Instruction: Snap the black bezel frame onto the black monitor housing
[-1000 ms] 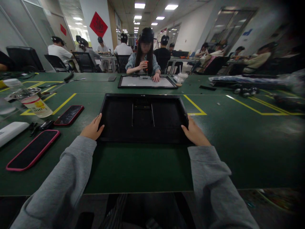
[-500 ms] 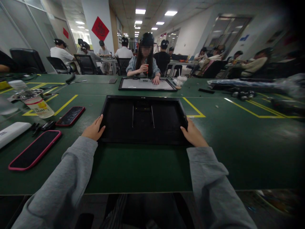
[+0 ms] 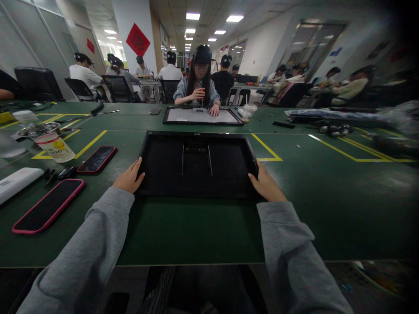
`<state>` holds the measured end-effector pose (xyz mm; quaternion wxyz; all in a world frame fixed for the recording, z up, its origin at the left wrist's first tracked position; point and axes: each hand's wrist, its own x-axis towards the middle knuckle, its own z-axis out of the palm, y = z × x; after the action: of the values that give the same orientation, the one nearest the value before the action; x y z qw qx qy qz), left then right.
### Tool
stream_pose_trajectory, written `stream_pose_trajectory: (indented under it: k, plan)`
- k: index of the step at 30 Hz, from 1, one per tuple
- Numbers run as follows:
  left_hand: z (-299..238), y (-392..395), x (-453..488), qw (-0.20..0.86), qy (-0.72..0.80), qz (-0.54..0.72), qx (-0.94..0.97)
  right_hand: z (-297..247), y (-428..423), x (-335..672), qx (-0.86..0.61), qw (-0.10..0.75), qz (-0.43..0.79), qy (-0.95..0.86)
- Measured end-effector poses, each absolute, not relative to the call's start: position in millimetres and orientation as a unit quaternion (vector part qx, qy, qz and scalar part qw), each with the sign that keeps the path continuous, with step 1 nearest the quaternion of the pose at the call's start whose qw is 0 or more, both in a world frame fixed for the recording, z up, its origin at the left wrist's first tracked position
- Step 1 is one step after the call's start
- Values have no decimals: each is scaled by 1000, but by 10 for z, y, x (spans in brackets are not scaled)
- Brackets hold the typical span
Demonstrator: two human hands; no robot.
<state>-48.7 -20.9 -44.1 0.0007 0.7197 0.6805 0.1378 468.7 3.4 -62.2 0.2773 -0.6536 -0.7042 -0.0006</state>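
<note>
A black rectangular monitor housing [image 3: 160,165] lies before me on the green table, its hollow side facing up. Two thin metal strips run along its inside, on either side of a darker recess at the middle. My left hand [image 3: 129,175] grips its left edge, thumb on the near side and fingers against the rim. On the opposite edge, my right hand [image 3: 266,182] holds the rim in the same way. The undersides of the fingers are partly hidden by the frame.
Left of me lie two phones in red cases [image 3: 49,205], a white power bank [image 3: 18,185] and a plastic bottle [image 3: 55,146]. Across the table a person [image 3: 198,85] works with an orange-handled screwdriver on a panel [image 3: 183,115]. Plastic-wrapped parts [image 3: 324,116] lie far right.
</note>
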Motion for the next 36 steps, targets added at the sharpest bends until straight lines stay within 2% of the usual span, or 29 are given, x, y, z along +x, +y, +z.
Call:
stream_pose_trajectory:
  k: [22, 36]
  plan:
    - [-459, -205, -509, 9, 677, 153, 720, -603, 4, 4684, -647, 255, 30, -718]
    - [-479, -197, -520, -16, 672, 157, 723, -564, 7, 4652, -634, 279, 22, -721]
